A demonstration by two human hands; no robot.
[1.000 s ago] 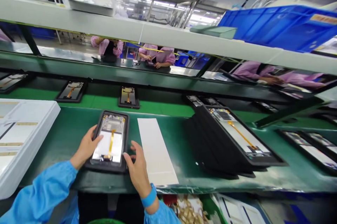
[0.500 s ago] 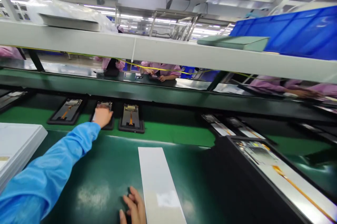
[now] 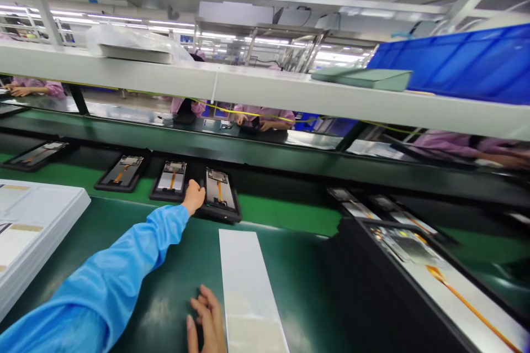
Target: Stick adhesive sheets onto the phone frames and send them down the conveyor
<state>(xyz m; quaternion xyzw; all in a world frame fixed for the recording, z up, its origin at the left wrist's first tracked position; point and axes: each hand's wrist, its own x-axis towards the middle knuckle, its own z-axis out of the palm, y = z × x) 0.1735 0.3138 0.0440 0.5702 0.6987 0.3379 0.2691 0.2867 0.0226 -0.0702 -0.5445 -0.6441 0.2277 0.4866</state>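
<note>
My left hand (image 3: 194,196), at the end of a blue sleeve (image 3: 124,253), reaches to the conveyor and is closed on the left edge of a black tray (image 3: 232,214). In this tray lies an opened tablet-like device (image 3: 219,187) with an orange ribbon cable. Its fingertips are partly hidden by the hand. My right hand (image 3: 209,320) is low in the middle, fingers apart and slightly bent, holding nothing. It is beside a long white strip (image 3: 244,275) on the green bench.
Several similar trays, such as this one (image 3: 122,172), line the green belt (image 3: 269,209). A white stack (image 3: 62,215) stands at left. Nearer at right is a large black tray with another opened device (image 3: 451,286). A white shelf (image 3: 256,85) crosses above, bearing a blue bin (image 3: 455,63). People in pink work beyond.
My left hand has moved right, from over the middle tray to the neighbouring one, which now sits nearer and slightly turned. The view has shifted a little; my right hand stays by the strip.
</note>
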